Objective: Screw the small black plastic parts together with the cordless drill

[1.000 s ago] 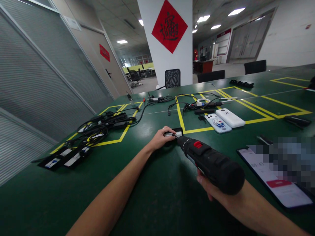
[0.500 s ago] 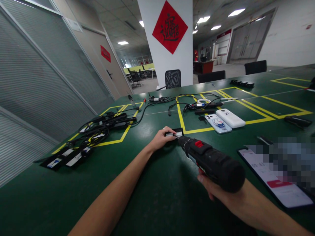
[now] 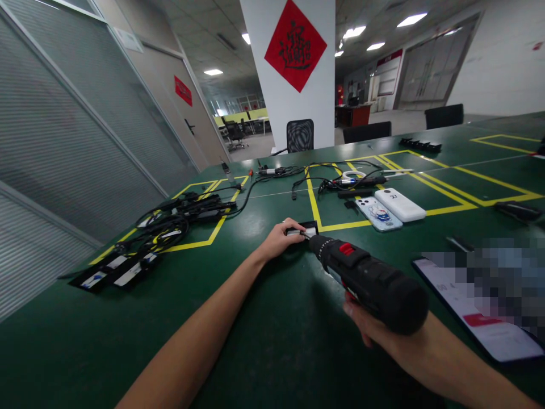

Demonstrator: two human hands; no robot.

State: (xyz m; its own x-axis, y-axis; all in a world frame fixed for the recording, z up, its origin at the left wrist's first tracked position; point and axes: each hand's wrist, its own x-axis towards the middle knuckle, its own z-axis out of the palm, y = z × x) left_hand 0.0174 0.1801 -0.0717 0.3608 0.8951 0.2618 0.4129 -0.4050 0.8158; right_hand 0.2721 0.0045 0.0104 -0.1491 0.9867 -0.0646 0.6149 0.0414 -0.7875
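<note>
In the head view my right hand (image 3: 361, 321) is wrapped round the grip of a black cordless drill (image 3: 370, 278) with a red switch on top. Its bit points forward and left, with the tip at a small black piece with a white label (image 3: 312, 229) lying on the green table. My left hand (image 3: 281, 238) is closed on that piece's left side, fingers over it and thumb close beside the bit. What lies under the fingers is hidden, and the exact point the bit touches is too small to tell.
Black cables and labelled black pieces (image 3: 128, 268) lie at the left. Beyond my hands are a phone in a patterned case (image 3: 378, 213), a white power bank (image 3: 400, 205) and a soldering-iron-like tool with cables (image 3: 361, 182). A tablet-like screen (image 3: 472, 312) sits at the right.
The drill's rear end has shifted very slightly right, along with a small shift of the whole view. Both hands keep their hold.
</note>
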